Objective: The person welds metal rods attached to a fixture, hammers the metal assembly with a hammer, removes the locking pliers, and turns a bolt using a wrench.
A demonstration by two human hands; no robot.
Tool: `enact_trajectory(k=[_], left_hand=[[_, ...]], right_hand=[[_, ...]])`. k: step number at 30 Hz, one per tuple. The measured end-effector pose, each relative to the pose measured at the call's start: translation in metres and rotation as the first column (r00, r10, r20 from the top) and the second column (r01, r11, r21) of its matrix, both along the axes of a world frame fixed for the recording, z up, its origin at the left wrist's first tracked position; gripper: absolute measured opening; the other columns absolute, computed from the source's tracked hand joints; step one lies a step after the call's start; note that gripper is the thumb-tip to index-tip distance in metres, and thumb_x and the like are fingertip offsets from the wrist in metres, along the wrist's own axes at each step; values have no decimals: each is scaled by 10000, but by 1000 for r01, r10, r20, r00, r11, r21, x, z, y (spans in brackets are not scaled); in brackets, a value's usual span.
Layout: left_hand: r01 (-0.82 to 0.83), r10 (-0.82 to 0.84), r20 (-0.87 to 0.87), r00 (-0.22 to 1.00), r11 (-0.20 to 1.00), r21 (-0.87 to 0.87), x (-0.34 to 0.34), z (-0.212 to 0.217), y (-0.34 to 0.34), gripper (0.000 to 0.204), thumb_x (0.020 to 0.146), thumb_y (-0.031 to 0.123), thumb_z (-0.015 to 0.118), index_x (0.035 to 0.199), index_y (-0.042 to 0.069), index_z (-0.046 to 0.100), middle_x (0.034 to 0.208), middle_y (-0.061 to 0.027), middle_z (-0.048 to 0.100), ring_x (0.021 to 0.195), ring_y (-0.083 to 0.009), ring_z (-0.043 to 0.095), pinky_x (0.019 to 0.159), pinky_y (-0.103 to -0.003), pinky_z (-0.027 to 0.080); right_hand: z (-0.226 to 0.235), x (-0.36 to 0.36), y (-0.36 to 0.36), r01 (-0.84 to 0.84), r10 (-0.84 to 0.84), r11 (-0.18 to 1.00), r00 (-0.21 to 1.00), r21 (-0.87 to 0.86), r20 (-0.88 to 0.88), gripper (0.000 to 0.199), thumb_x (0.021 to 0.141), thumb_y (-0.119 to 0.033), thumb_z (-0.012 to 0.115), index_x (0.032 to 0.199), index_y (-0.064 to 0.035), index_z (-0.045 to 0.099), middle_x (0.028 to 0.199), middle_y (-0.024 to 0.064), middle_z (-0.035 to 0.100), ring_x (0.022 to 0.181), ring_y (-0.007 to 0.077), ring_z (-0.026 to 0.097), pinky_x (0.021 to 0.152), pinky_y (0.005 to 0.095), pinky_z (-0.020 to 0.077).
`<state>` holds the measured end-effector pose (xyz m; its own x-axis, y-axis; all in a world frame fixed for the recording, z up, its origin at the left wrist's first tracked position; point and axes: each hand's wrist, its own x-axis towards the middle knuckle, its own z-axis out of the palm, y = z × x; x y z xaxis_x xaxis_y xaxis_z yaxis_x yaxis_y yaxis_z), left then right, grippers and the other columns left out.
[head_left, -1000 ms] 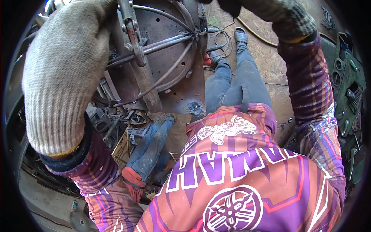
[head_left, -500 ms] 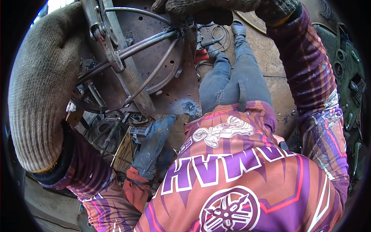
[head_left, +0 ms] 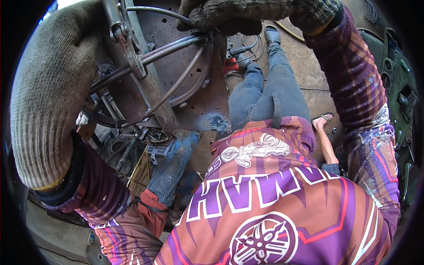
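My left hand [head_left: 57,84], in a grey knit work glove, reaches up past the top edge beside a locking clamp [head_left: 130,53]; its fingers are out of sight. My right hand [head_left: 238,15], in a darker, dirty glove, is at the top centre with its fingers bunched together; what they hold, if anything, is hidden. Just under it, bent metal rods [head_left: 172,46] meet at a dark joint on a brown steel plate [head_left: 205,104] with small holes. The clamp's jaw lies at the rods, over a flat metal bar [head_left: 157,95].
Another person's bare leg and sandalled foot [head_left: 324,132] show to the right of my trousers [head_left: 282,84]. At the lower left is a leg in faded blue trousers [head_left: 174,161]. Metal parts [head_left: 157,137] and a cable [head_left: 258,46] lie around; green machinery [head_left: 399,88] stands at the right edge.
My right hand has come slightly lower, and more of its fingers show. The clamp has shifted slightly right. Another person's leg and sandalled foot have come into view on the right.
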<state>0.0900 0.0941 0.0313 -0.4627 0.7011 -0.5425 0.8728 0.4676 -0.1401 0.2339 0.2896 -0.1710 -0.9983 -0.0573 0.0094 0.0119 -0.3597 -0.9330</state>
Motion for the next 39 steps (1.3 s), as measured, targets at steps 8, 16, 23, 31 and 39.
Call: enact_trajectory(k=[8,16,23,31,39], left_hand=[[29,-30,34,999,999,23,-6,-7,7,297,964,47,580,1231,30,709,1014,-157,760,923,-241,739,841,-356,561],[-38,36,94,995,999,17,2,-5,18,318,956,6,575,1241,43,710,947,-126,750,810,-174,685,766,-335,549],[-131,134,127,983,991,-31,0,-2,22,405,947,-30,530,1295,76,706,952,-98,740,815,-118,665,735,-292,531],[-126,126,15,992,992,-18,16,5,14,396,956,-26,517,1297,62,698,909,-97,721,779,-121,656,701,-290,523],[-223,223,-14,975,975,4,23,5,3,399,957,-41,525,1301,64,697,887,-83,726,712,-112,676,640,-273,530]], right_hand=[[-69,90,15,644,-455,622,760,-446,464,473,1027,-318,647,1399,-39,557,745,-23,592,560,67,529,501,211,487],[-132,220,-29,719,-295,632,568,-289,768,482,1024,-329,659,1403,-40,581,923,17,692,732,120,613,691,323,534],[-133,226,-53,695,-200,689,456,-206,867,430,1023,-262,659,1397,-55,607,938,14,684,755,122,618,700,294,536],[-117,182,-50,548,-188,819,534,-168,824,457,1019,-276,664,1415,-58,597,994,25,691,807,121,626,742,292,548],[-109,168,-45,435,-154,882,626,-179,764,513,1016,-343,665,1428,-50,582,986,31,669,830,141,629,749,308,557]])
